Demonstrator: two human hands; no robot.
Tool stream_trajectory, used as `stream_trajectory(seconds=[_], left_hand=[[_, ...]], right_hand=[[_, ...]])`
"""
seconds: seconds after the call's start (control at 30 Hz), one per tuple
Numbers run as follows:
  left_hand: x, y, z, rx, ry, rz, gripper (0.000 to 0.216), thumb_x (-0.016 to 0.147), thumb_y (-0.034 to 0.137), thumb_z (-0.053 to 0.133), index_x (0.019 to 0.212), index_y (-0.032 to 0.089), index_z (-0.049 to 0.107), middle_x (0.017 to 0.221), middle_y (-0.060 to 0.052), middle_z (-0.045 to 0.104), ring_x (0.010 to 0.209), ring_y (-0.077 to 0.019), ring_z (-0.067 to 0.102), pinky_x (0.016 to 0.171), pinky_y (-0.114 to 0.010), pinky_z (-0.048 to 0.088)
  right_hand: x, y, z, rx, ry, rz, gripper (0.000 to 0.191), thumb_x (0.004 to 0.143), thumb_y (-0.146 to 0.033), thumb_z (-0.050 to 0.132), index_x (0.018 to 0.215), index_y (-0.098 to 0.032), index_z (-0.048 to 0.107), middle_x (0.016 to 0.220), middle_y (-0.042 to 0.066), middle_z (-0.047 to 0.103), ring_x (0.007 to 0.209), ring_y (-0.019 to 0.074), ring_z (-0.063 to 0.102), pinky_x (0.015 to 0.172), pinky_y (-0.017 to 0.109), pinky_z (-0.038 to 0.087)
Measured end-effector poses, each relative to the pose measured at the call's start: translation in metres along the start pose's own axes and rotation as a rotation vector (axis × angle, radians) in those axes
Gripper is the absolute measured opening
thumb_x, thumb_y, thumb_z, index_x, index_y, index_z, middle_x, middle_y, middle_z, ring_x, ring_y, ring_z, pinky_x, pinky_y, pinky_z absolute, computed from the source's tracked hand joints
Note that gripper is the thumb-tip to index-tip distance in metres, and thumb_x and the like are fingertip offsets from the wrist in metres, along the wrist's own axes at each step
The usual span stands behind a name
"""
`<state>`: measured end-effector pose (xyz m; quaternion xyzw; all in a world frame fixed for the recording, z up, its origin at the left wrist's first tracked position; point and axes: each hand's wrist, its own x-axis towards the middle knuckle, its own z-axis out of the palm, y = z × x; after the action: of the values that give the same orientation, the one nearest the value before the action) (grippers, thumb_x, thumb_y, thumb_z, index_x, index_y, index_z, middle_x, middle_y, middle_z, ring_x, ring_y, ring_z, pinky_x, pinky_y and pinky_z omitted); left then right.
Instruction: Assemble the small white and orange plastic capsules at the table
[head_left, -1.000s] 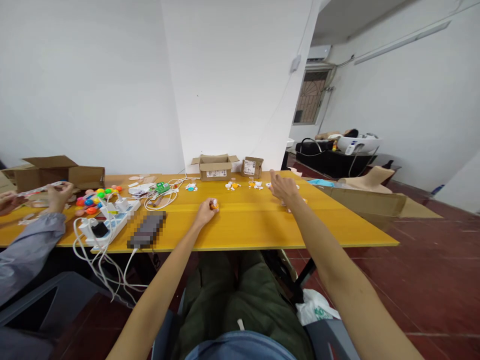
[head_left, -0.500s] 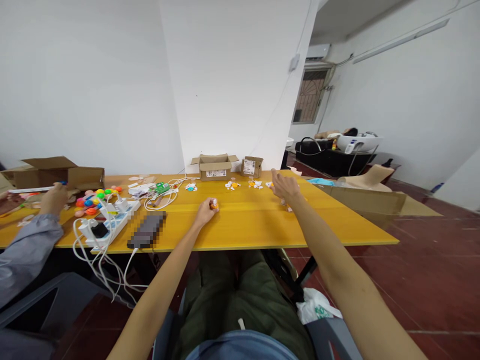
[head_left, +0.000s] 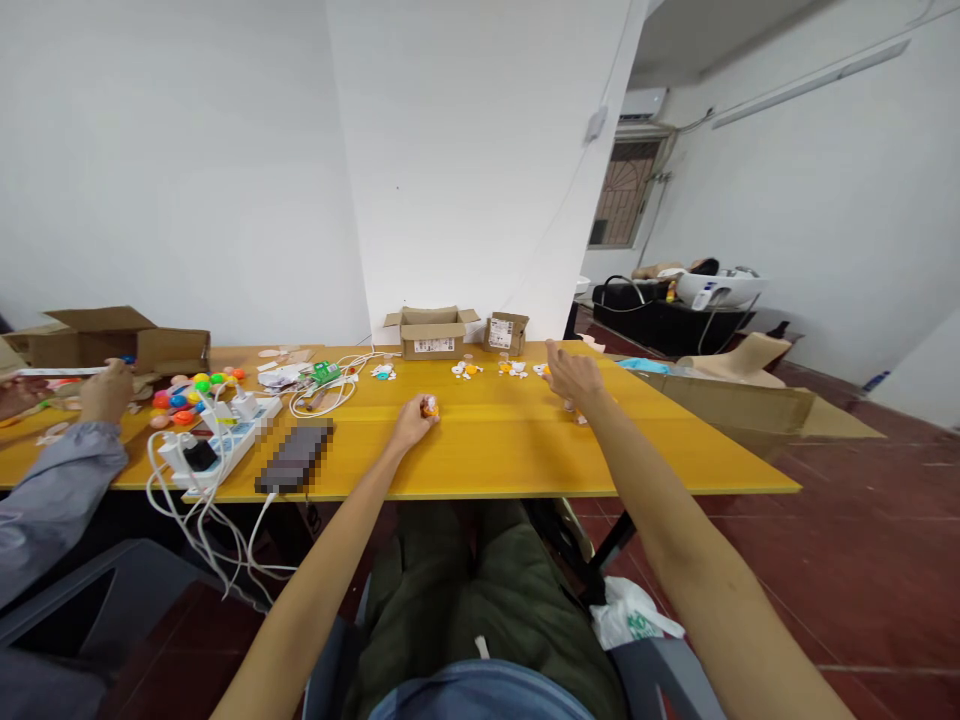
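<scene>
My left hand [head_left: 412,424] is closed around a small orange-and-white plastic piece [head_left: 429,406], just above the yellow table [head_left: 480,460]. Its finer shape is too small to make out. Farther right, my right hand [head_left: 576,380] hovers over the table with its index finger stretched out and fingers apart. Small white and orange parts [head_left: 541,370] lie just left of its fingertips. Another small orange piece [head_left: 582,420] shows partly beneath this hand. Along the back lie more little heaps: white and orange parts [head_left: 513,369], similar parts [head_left: 468,370], and white and teal parts [head_left: 383,372].
Two cardboard boxes, a wider one [head_left: 433,335] and a smaller one [head_left: 505,332], stand against the wall. On the left are a white power strip [head_left: 251,432] with cables, a dark phone-like slab [head_left: 295,458], colourful balls [head_left: 180,401] and a co-worker's hand [head_left: 107,392].
Both of my hands stay nearly where they were, the left still on the orange-and-white piece. The view has shifted slightly. The co-worker's hand has moved a little.
</scene>
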<state>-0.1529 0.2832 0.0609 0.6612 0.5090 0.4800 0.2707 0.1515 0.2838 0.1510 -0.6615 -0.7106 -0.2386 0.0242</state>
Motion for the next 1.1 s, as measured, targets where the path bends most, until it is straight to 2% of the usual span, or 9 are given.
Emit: stream_trajectory(seconds=[0.33, 0.5, 0.67, 0.8, 0.93, 1.1], left_hand=[[0.001, -0.005, -0.001, -0.024, -0.002, 0.019, 0.023, 0.063, 0.013, 0.073, 0.083, 0.020, 0.065, 0.080, 0.002, 0.071, 0.081, -0.0170, 0.066, 0.081, -0.029, 0.050], [0.002, -0.007, -0.001, -0.033, -0.006, 0.022, 0.024, 0.063, 0.014, 0.073, 0.085, 0.020, 0.066, 0.082, 0.002, 0.071, 0.082, -0.0175, 0.066, 0.082, -0.030, 0.050], [0.002, -0.006, -0.001, -0.031, 0.000, 0.023, 0.024, 0.062, 0.013, 0.073, 0.083, 0.020, 0.065, 0.081, 0.001, 0.071, 0.080, -0.0176, 0.066, 0.081, -0.030, 0.050], [0.002, -0.005, -0.001, -0.013, 0.023, 0.015, 0.023, 0.061, 0.013, 0.074, 0.080, 0.021, 0.064, 0.079, 0.001, 0.070, 0.079, -0.0181, 0.066, 0.081, -0.031, 0.050], [0.001, -0.004, -0.001, -0.006, 0.016, 0.014, 0.023, 0.062, 0.014, 0.073, 0.082, 0.021, 0.064, 0.081, 0.001, 0.070, 0.081, -0.0182, 0.066, 0.082, -0.031, 0.050], [0.001, -0.005, -0.001, -0.009, 0.009, 0.019, 0.022, 0.063, 0.013, 0.072, 0.082, 0.021, 0.065, 0.081, 0.001, 0.071, 0.082, -0.0177, 0.066, 0.083, -0.031, 0.051]], right_hand=[[0.002, -0.002, 0.003, 0.016, 0.004, 0.037, 0.065, 0.095, -0.028, 0.048, 0.153, -0.005, 0.029, 0.111, 0.028, 0.067, 0.091, 0.0332, 0.068, 0.074, 0.038, 0.046], [0.002, -0.001, 0.005, 0.025, 0.021, 0.009, 0.064, 0.095, -0.028, 0.047, 0.152, -0.007, 0.029, 0.108, 0.026, 0.068, 0.091, 0.0334, 0.068, 0.077, 0.041, 0.048], [0.002, -0.001, 0.004, 0.038, 0.011, 0.002, 0.059, 0.094, -0.027, 0.047, 0.149, -0.006, 0.034, 0.108, 0.026, 0.068, 0.093, 0.0335, 0.068, 0.076, 0.039, 0.048], [0.002, -0.002, 0.003, 0.041, 0.011, 0.030, 0.062, 0.094, -0.026, 0.047, 0.150, -0.005, 0.031, 0.110, 0.027, 0.067, 0.093, 0.0332, 0.068, 0.076, 0.038, 0.047], [0.004, 0.000, 0.007, 0.062, 0.030, 0.028, 0.063, 0.094, -0.028, 0.048, 0.151, -0.006, 0.030, 0.108, 0.027, 0.068, 0.091, 0.0327, 0.068, 0.076, 0.038, 0.046], [0.006, 0.004, 0.015, 0.134, 0.062, 0.044, 0.061, 0.095, -0.034, 0.050, 0.148, -0.007, 0.037, 0.105, 0.026, 0.069, 0.091, 0.0332, 0.068, 0.077, 0.040, 0.046]])
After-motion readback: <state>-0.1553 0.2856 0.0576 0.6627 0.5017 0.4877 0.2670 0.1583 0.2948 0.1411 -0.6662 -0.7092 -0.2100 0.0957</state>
